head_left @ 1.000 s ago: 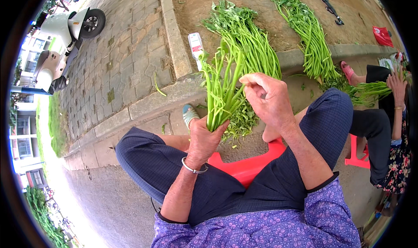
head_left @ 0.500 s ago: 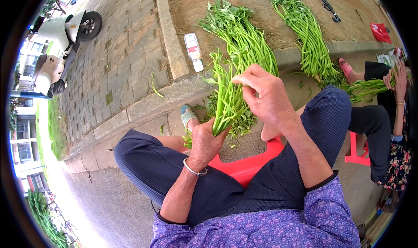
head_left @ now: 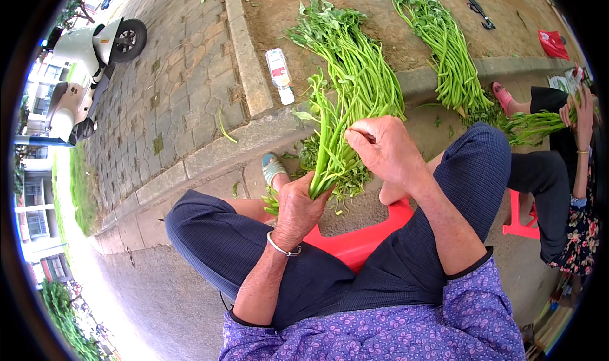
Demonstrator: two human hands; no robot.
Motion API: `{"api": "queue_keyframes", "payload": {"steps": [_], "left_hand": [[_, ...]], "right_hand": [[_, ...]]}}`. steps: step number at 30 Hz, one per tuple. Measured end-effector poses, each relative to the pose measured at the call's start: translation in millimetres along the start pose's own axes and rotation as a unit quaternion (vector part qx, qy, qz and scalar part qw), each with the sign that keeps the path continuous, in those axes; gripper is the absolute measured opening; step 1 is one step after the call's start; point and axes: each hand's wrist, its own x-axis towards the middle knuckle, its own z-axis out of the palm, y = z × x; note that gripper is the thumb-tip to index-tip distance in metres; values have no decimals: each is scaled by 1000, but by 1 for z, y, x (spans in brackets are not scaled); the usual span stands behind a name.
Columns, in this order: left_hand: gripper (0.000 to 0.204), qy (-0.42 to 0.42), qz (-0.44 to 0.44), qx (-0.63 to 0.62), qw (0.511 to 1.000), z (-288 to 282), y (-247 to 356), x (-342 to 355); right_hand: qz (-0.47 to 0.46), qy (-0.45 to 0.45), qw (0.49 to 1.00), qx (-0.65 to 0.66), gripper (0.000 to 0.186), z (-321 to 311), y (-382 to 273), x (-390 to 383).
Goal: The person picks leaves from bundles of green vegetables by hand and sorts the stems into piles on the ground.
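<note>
The left hand (head_left: 297, 209) is clenched around the cut ends of a bunch of green stems (head_left: 330, 146), which rises up and away from the fist, while the right hand (head_left: 384, 150) pinches at the stalks partway up, fingers curled onto them. Just beyond, a small white bottle with a red label (head_left: 279, 74) lies on the stone kerb (head_left: 250, 75), beside a larger pile of greens (head_left: 355, 63) on the dirt. Bare paving (head_left: 165, 101) opens to the left, toward a parked white scooter (head_left: 89, 69).

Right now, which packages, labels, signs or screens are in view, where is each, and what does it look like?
Plastic bottle: lying on the kerb left of the laid-out greens; slim, pale, with a red and white label band.
Red bag: on the bare ground at upper right; flat, crumpled, plain red as far as can be seen.
No signs or screens visible.
</note>
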Motion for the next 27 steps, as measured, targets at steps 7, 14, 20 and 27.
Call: {"api": "queue_keyframes", "payload": {"steps": [7,14,20,27], "left_hand": [[12,17,63,69,995,0,-4,2],[13,9,-32,-78,996,4,-9,0],[13,-22,-107,-125,986,-6,-5,3],[10,-7,-110,-208,972,-9,-2,5]], "right_hand": [[129,-86,961,229,22,-4,6,3],[134,-49,927,346,12,-6,-2,-2],[100,-38,928,357,9,-9,4,-2],[91,-34,910,403,9,-8,7,0]]}}
